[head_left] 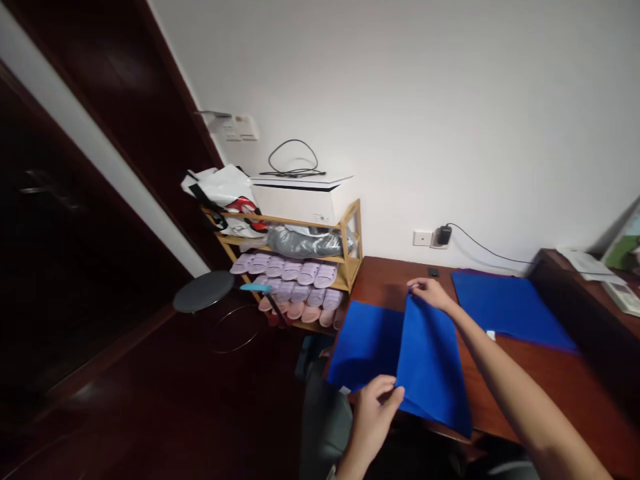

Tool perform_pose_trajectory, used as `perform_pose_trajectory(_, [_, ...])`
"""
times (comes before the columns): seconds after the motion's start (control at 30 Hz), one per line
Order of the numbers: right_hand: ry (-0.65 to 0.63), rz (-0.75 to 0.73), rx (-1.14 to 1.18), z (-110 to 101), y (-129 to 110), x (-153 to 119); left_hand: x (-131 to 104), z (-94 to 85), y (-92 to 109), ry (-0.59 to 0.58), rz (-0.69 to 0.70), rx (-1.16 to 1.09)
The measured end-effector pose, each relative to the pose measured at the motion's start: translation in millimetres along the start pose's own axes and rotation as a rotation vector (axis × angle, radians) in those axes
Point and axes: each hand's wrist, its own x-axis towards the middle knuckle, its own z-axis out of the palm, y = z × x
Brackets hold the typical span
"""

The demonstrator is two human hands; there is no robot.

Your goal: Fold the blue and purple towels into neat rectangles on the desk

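Note:
A blue cloth is lifted off the wooden table, its upper edge running between my two hands. My left hand pinches the near corner of that edge. At the far corner, the fingers of my right hand are closed on the same cloth. Beneath and to the left lies another blue piece with a small white tag at its near edge; whether it joins the held cloth is hidden. A separate blue cloth lies flat at the right, also with a white tag.
A wooden rack left of the table holds slippers, a bag and a white box. A round stool stands farther left. A charger with a cable is plugged into the wall. Papers lie at the far right.

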Motion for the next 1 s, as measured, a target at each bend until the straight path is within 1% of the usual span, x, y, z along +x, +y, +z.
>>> perform_pose_trajectory(0.03, [-0.045,-0.041,-0.073,26.9,-21.1,16.4,-0.9,-19.4,-8.8,0.079,0.002,0.040])
perform_pose_trajectory(0.1, [-0.104,-0.080,-0.165,81.8,-56.3,41.9,0.9,-53.2,-33.1,0.247,-0.024,0.145])
perform_pose_trajectory(0.17, [-0.146,-0.090,-0.267,133.2,-79.8,57.4,5.9,-79.8,-64.3,0.400,-0.056,0.261])
perform_pose_trajectory(0.23, [-0.174,-0.076,-0.364,175.6,-90.9,64.9,11.1,-99.1,-97.9,0.499,-0.083,0.341])
perform_pose_trajectory(0.27, [-0.186,-0.066,-0.403,192.3,-92.4,66.8,13.1,-105.9,-114.1,0.526,-0.096,0.353])
perform_pose_trajectory(0.3, [-0.198,-0.058,-0.432,205.7,-91.8,68.3,14.6,-111.1,-129.1,0.541,-0.111,0.349])
perform_pose_trajectory(0.37, [-0.219,-0.055,-0.463,223.0,-86.0,70.6,16.1,-117.2,-154.6,0.558,-0.137,0.311])
perform_pose_trajectory(0.43, [-0.233,-0.073,-0.461,230.2,-77.4,73.4,16.6,-119.3,-173.4,0.576,-0.128,0.261])
perform_pose_trajectory(0.53, [-0.241,-0.123,-0.414,231.7,-65.5,78.7,17.3,-117.6,-191.5,0.620,-0.087,0.206])
perform_pose_trajectory(0.63, [-0.249,-0.173,-0.337,230.9,-58.9,83.6,18.5,-113.0,-201.0,0.728,-0.070,0.174])
perform_pose_trajectory(0.7, [-0.251,-0.205,-0.276,228.7,-58.0,85.4,19.5,-111.2,-203.0,0.795,-0.079,0.149])
perform_pose_trajectory(0.77, [-0.241,-0.236,-0.213,222.8,-59.2,85.7,20.7,-112.4,-200.6,0.786,-0.110,0.110])
perform_pose_trajectory(0.83, [-0.222,-0.265,-0.158,211.8,-61.9,84.4,22.1,-116.2,-193.2,0.725,-0.150,0.063])
perform_pose_trajectory(0.9, [-0.203,-0.292,-0.110,195.6,-65.7,81.4,23.9,-120.3,-181.7,0.668,-0.187,0.045])
perform_pose_trajectory(1.0, [-0.175,-0.321,-0.060,163.5,-73.1,73.2,28.2,-124.3,-160.5,0.622,-0.219,0.104])
